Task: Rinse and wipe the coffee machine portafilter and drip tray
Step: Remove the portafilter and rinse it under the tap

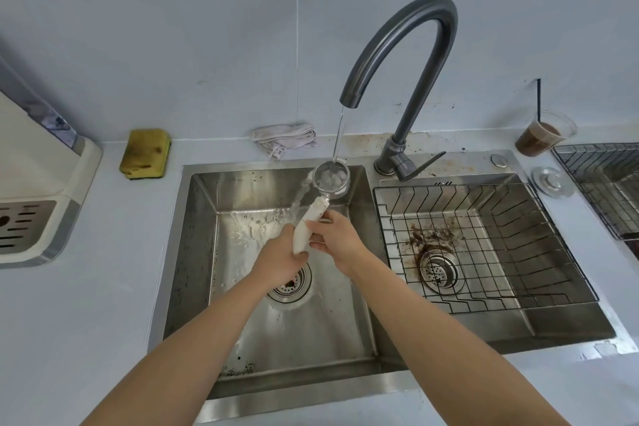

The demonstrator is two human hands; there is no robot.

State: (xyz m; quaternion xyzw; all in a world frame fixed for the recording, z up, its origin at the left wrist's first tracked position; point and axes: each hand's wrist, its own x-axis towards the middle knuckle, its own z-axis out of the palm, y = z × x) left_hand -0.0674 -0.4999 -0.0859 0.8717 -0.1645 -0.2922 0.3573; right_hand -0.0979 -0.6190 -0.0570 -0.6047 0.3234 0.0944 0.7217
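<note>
The portafilter [313, 218] was held under the stream from the tap [397, 55], over the sink basin [193, 252]. The left hand [280, 259] clasped the end of its handle and the right hand [333, 235] pinched it higher up. It was likely rigid, head-heavy and slick when wet, so the handle looked the best hold

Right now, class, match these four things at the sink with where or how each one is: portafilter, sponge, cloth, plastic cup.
Things:
1. portafilter
2. sponge
3. cloth
4. plastic cup

States:
A. holds brown liquid
B. under running water from the tap
C. crumpled against the wall behind the sink
D. yellow, on the counter left of the sink

Pairs: 1-B, 2-D, 3-C, 4-A
</note>
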